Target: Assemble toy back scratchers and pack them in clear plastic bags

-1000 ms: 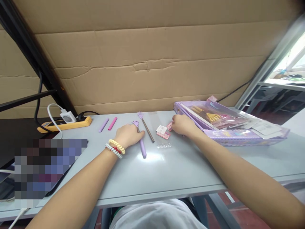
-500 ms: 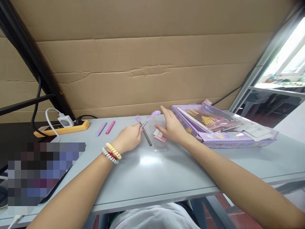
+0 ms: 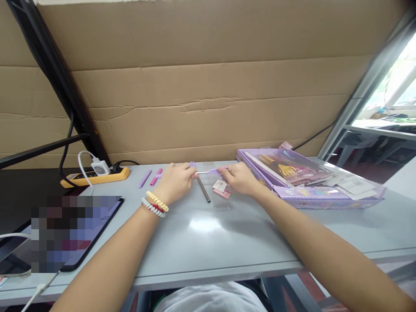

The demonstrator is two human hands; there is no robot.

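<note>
Between my two hands, level above the table, is a back scratcher with a thin metal rod and lilac ends (image 3: 212, 171). My left hand (image 3: 178, 180) is closed around its left part, and a bit of lilac pokes out beyond that hand. My right hand (image 3: 239, 178) pinches the lilac right end, whose shape the fingers mostly cover. Beneath lies a second back scratcher (image 3: 203, 189), its small lilac claw pointing away and its metal rod towards me. A pink and white label card (image 3: 222, 189) with clear plastic wrapping (image 3: 223, 206) lies by my right hand.
A lilac box (image 3: 325, 195) with packaged items, one a yellow hand shape (image 3: 286, 170), stands right. To the left lie a purple tube (image 3: 144, 178), a pink tube (image 3: 156, 177), a yellow power strip (image 3: 120, 174) and a tablet (image 3: 97, 234). Cardboard (image 3: 211, 78) walls the back.
My right hand was open beside the back scratcher's lilac end; now it grips that end. The rod has swung from slanted to nearly level. The view has shifted slightly.
</note>
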